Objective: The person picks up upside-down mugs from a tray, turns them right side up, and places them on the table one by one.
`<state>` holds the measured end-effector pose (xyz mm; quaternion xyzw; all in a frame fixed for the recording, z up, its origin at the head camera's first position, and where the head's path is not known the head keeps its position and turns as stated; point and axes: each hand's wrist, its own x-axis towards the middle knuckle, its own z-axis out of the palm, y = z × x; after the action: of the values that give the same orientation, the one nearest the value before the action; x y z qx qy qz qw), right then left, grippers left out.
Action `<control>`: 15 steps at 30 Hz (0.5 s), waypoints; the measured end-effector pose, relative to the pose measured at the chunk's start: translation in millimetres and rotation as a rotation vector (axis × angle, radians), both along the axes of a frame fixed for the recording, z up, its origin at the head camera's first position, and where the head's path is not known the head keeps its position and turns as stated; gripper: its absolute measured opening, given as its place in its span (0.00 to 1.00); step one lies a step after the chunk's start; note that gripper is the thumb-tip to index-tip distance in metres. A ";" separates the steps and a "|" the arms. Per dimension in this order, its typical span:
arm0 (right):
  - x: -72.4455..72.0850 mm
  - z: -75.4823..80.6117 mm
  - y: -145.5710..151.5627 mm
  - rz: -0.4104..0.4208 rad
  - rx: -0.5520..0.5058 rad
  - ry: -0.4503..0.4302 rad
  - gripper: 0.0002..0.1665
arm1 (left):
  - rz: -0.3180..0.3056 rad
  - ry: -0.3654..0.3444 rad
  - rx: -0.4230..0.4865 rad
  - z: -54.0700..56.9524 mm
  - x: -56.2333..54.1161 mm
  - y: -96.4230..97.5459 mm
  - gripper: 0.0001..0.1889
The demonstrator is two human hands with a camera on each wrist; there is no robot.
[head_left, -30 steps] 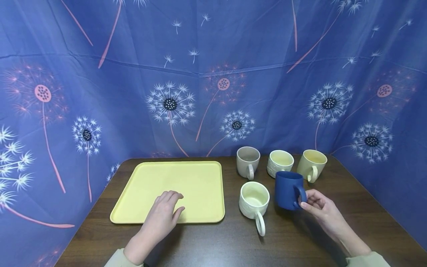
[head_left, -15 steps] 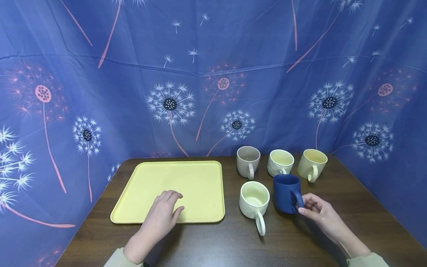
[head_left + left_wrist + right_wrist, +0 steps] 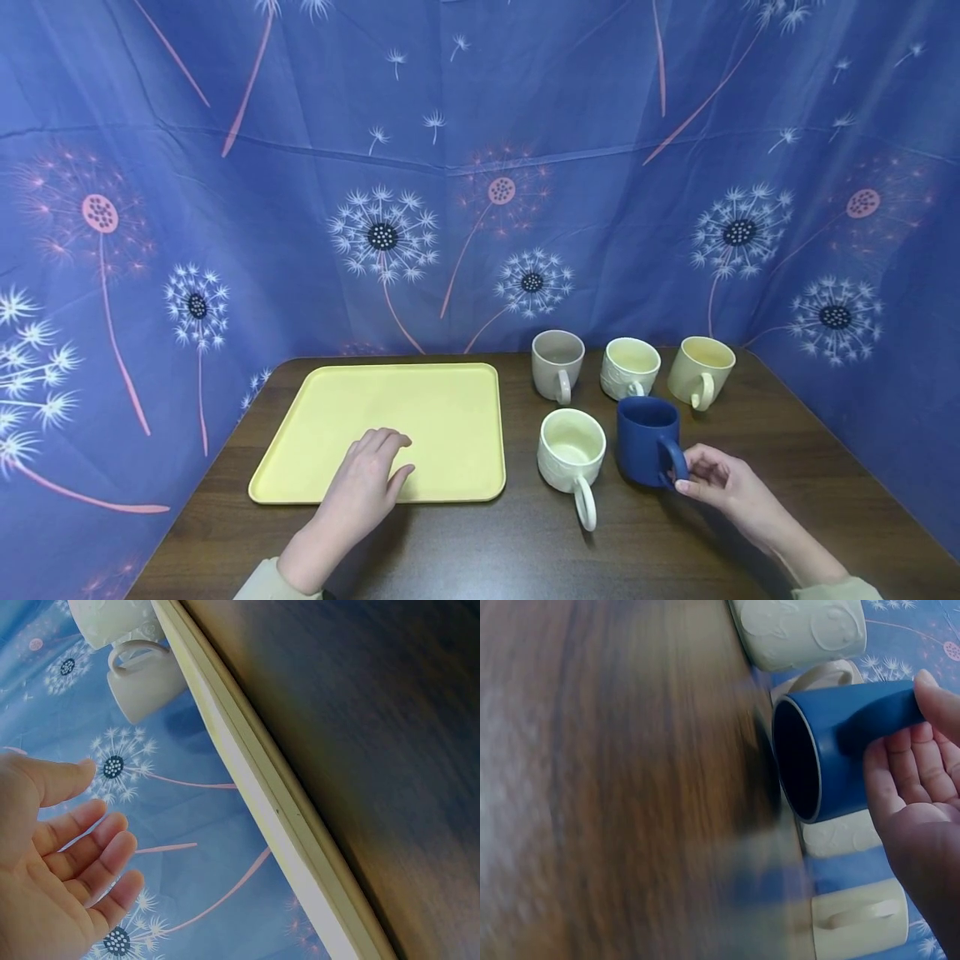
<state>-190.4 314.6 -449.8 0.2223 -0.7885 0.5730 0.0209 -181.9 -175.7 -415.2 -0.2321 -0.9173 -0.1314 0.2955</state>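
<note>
My right hand [image 3: 723, 481] pinches the handle [image 3: 676, 459] of a dark blue mug [image 3: 640, 446] between thumb and fingers. In the right wrist view the blue mug [image 3: 840, 739] has its dark, pale-ringed end toward the tabletop. Left of it stands a pale green mug [image 3: 561, 467] with a raised pattern, its handle toward the front. My left hand [image 3: 365, 475] holds nothing, hovering over the front edge of a yellow tray [image 3: 420, 400] with its fingers loosely bent. The left wrist view shows that hand [image 3: 67, 855] beside the tray's edge [image 3: 255, 772].
Along the back of the brown wooden table [image 3: 480, 550] stand a greyish mug [image 3: 556, 371], a pale embossed mug [image 3: 621, 379] and a light yellow mug [image 3: 688, 379]. A blue curtain [image 3: 450, 100] printed with dandelions surrounds the table's back and sides.
The blue mug has come down and a little nearer the table's front, with my right hand still on its handle. My left hand has stayed in place.
</note>
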 end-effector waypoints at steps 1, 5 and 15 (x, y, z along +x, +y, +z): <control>0.7 0.5 0.7 -0.002 0.015 -0.003 0.07 | 0.000 0.003 -0.002 -0.3 0.1 0.1 0.17; 3.9 3.4 3.0 -0.017 0.088 -0.043 0.06 | 0.003 0.016 -0.014 -0.9 0.6 0.6 0.17; 5.5 5.3 13.2 0.019 0.163 -0.103 0.07 | 0.019 0.044 -0.030 -1.0 1.5 1.0 0.17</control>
<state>-184.8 327.8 -444.5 0.2009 -0.8305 0.5177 -0.0436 -180.3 -174.7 -416.2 -0.2308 -0.9147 -0.1098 0.3132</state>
